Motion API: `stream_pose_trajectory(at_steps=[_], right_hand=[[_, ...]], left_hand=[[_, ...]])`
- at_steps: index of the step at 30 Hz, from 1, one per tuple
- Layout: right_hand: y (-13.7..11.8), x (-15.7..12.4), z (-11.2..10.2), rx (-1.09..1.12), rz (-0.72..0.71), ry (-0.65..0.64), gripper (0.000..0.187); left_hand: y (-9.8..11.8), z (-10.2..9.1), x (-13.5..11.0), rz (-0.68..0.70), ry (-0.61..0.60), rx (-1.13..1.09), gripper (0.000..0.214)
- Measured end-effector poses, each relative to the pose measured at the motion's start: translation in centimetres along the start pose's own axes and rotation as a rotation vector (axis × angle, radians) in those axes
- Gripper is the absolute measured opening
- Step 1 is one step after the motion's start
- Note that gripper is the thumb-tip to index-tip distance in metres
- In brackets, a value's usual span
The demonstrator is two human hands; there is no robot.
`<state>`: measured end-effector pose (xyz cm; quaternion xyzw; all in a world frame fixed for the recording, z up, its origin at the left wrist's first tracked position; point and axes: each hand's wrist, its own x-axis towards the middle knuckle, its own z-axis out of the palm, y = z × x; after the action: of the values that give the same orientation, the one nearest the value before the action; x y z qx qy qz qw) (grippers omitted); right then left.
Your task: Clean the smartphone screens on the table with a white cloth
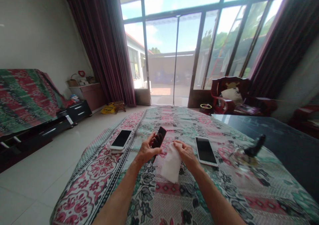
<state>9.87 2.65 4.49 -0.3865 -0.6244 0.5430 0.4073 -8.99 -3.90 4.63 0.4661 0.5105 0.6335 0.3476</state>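
Note:
In the middle of the view, my left hand (pixel 147 149) grips a dark smartphone (pixel 161 135) with a thin red edge, tilted above the cloth. Its dark glossy face is turned partly toward me. Just right of it, my right hand (pixel 184 152) pinches the top of a white tissue (pixel 171 165), which hangs down loosely. A white smartphone with a black screen (pixel 121 139) lies to the left, seemingly on top of another white one (pixel 117 151). Another white smartphone (pixel 206 151) lies face up beside my right hand.
A patterned tablecloth (pixel 99 171) covers the table. At the right stand a clear glass dish (pixel 243 160) and a black object (pixel 255 146), both blurred. Beyond are a dark tabletop (pixel 249 125), a wooden armchair (pixel 230 92) and glass doors (pixel 174 58).

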Motion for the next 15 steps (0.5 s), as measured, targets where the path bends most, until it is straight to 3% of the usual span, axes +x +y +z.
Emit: stream_pose_trajectory(at_steps=[2,7,10,12,15], right_hand=[[0.2,0.0,0.0,0.058,0.083,-0.034,0.045],[-0.3,-1.3,0.3,0.158,0.222,-0.365,0.039],[-0.5,-1.9,0.7,0.139,0.185,-0.504,0.031],[-0.4,-2.0,0.9,0.026,0.112,-0.521,0.021],[-0.3,-1.9,1.0,-0.168,0.012,-0.514,0.022]], left_hand=[[-0.2,0.1,-0.1,0.070,-0.005,0.144,0.082],[-0.2,-0.2,-0.2,0.134,-0.010,0.263,0.082],[0.0,-0.7,-0.1,0.124,0.003,0.221,0.084],[0.0,-1.0,0.0,0.120,-0.019,0.176,0.086],[0.0,-1.3,0.0,0.121,-0.067,0.139,0.089]])
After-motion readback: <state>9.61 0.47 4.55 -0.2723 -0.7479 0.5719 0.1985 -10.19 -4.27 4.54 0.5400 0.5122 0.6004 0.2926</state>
